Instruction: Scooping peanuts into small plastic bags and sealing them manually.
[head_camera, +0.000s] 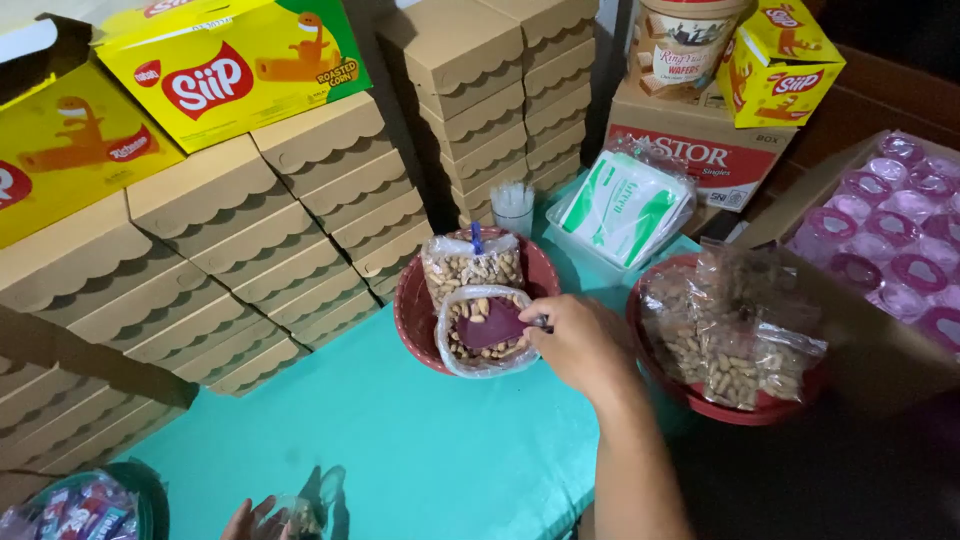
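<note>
Red round basket (410, 300) on the teal table (400, 440) holds two clear bags of peanuts: tied bag (470, 268) at the back, open bag (485, 330) at the front with a dark red scoop-like piece (490, 325) lying inside it. Right hand (580, 345) sits just right of the open bag, fingers curled and pinched on something small and dark at the bag's rim; can't tell what it is. Open bag is touching the fingertips, to the hand's left. Second red basket (745, 410) to the right of the hand, filled with small packed peanut bags (735, 350). Left hand (250, 520) at the bottom edge, mostly cut off, touching a small clear bag (295, 515); grip unclear. Cardboard box of pink-lidded jelly cups (900, 220) far right. Stacks of brown cardboard boxes (260, 240) behind.
</note>
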